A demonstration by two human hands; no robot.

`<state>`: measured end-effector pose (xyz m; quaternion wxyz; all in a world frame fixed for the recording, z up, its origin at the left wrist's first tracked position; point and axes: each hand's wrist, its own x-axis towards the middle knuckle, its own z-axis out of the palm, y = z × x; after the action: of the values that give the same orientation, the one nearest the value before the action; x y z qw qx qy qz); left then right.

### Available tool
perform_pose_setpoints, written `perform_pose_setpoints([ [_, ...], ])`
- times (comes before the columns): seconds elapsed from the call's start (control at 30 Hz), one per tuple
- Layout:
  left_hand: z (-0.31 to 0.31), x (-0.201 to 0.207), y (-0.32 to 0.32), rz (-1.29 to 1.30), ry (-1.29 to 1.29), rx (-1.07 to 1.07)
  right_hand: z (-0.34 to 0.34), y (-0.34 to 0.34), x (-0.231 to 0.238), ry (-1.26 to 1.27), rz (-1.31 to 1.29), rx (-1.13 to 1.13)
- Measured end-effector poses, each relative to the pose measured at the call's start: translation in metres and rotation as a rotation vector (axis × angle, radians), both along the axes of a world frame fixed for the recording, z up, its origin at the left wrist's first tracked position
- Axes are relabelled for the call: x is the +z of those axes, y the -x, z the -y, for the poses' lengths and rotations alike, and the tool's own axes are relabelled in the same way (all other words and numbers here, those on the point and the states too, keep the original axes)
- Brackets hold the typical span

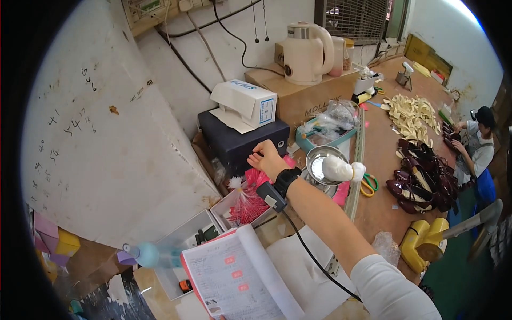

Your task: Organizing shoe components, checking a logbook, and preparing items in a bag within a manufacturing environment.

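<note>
Right hand [266, 158] reaching forward, fingers loosely apart and empty, tips just short of dark box [242, 141], bundle of pink tags [255, 198] just below the fingers, metal bowl [324, 161] right of them, white carton [245, 104] above, left hand unseen.

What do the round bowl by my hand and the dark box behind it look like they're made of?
The round bowl looks like polished metal, likely steel: it is silvery and mirrors the light. The dark box looks like matte cardboard, with flat faces, sharp folded edges and no shine. The right hand reaches beside it.
</note>
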<state>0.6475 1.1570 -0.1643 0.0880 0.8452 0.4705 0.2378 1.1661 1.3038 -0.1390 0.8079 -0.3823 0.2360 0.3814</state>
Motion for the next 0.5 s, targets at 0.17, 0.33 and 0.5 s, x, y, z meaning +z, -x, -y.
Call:
perform_pose_setpoints([
  [0.17, -0.002, -0.002, 0.002, 0.016, 0.019, -0.016, 0.017, -0.009, -0.023, 0.011, 0.898, 0.291],
  [0.33, -0.004, -0.005, 0.012, -0.016, 0.031, 0.022, -0.015, 0.002, 0.022, -0.018, 0.108, -0.015],
  [0.5, -0.004, -0.009, 0.012, -0.011, 0.048, 0.014, -0.015, 0.004, 0.022, 0.048, 0.186, -0.115],
])
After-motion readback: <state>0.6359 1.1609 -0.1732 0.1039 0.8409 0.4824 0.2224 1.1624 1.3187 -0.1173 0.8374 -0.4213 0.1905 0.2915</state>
